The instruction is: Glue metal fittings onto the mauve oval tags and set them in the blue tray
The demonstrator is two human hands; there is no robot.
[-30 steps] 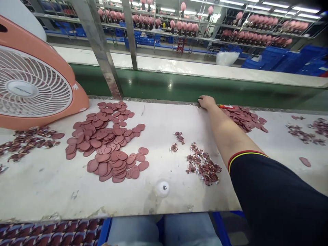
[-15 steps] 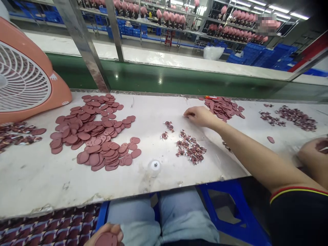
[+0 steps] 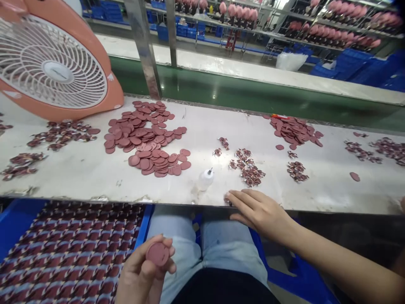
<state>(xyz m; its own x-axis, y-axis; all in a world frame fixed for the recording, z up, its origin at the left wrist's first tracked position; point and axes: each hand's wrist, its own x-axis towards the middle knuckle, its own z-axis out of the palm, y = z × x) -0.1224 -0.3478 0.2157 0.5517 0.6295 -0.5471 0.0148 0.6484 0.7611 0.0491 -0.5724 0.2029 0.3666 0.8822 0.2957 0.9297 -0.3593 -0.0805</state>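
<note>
"Maroon disc (image 3: 157, 254): how is it held?"

"My left hand (image 3: 136, 272) is half curled, thumb and fingers pinching it, nearer me than the white bottle (image 3: 206, 180) and to its left. A light rim grip, I'd judge, keeps its marks uncovered."

"Your right hand (image 3: 261, 211)?"

"Loosely spread, right of the bottle, fingertips at a small dark piece (image 3: 228, 202) by the table (image 3: 85, 177) edge. I can't tell whether they grip it; careless pressure might tip it off."

"And around?"

"Stained, chipped tabletop; beyond the bottle, a green strip (image 3: 234, 90), then pink forms (image 3: 242, 12) on racks."
</note>
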